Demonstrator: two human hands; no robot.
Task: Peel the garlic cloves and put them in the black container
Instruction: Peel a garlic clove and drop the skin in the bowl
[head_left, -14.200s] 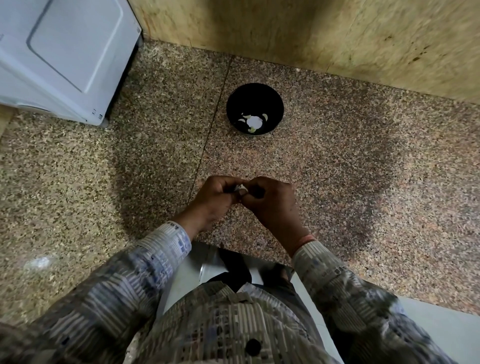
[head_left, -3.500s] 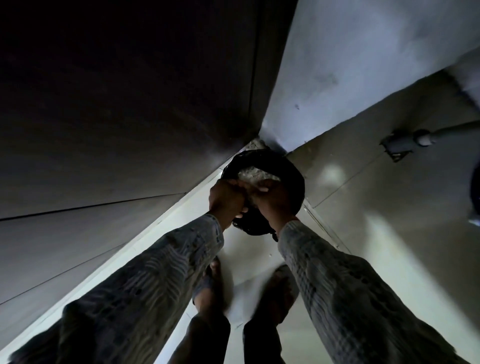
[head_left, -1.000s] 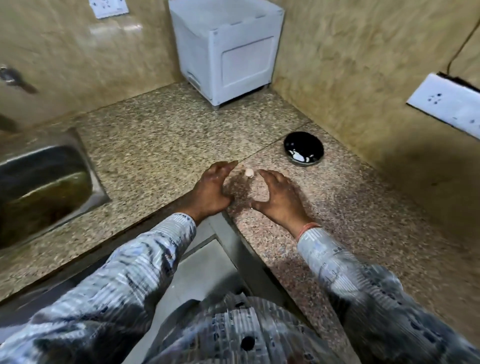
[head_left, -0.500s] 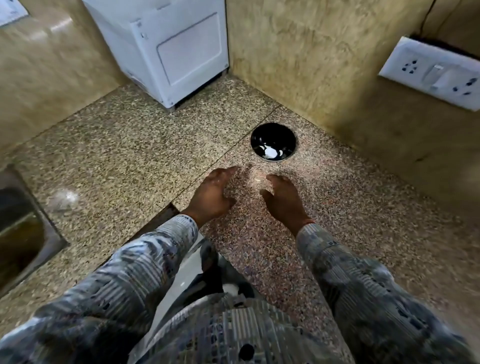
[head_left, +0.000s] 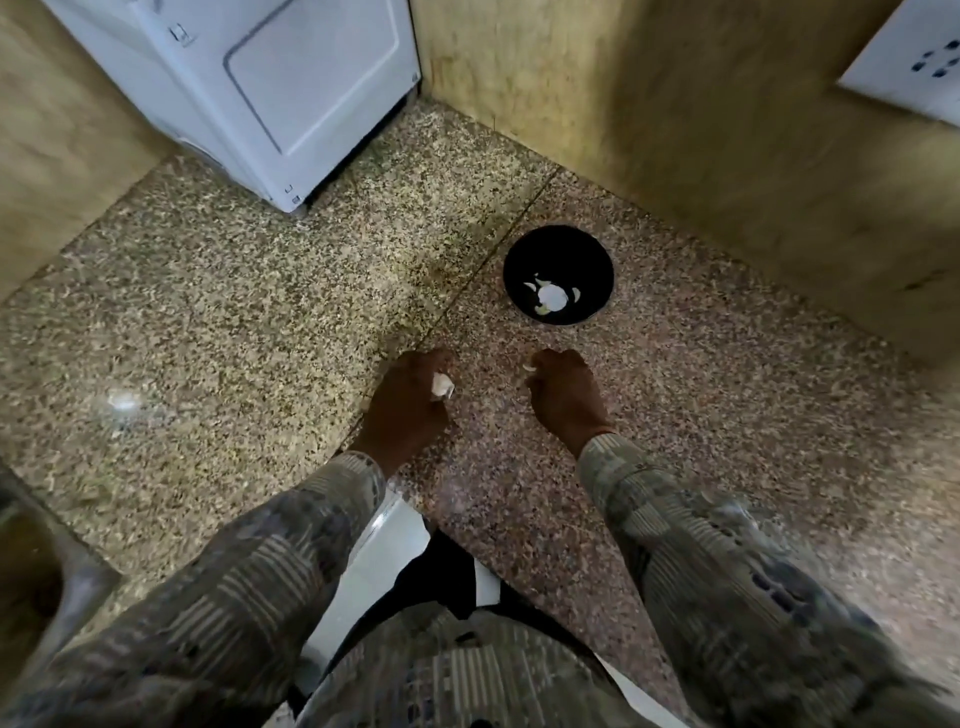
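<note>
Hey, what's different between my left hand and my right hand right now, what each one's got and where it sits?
The left hand grips a chunky white garlic piece; the right hand seems to pinch only a tiny pale sliver at its fingertips. The left hand sits at the seam in the granite countertop; the right hand is nearer the black container. Both have curled fingers, low over the countertop.
</note>
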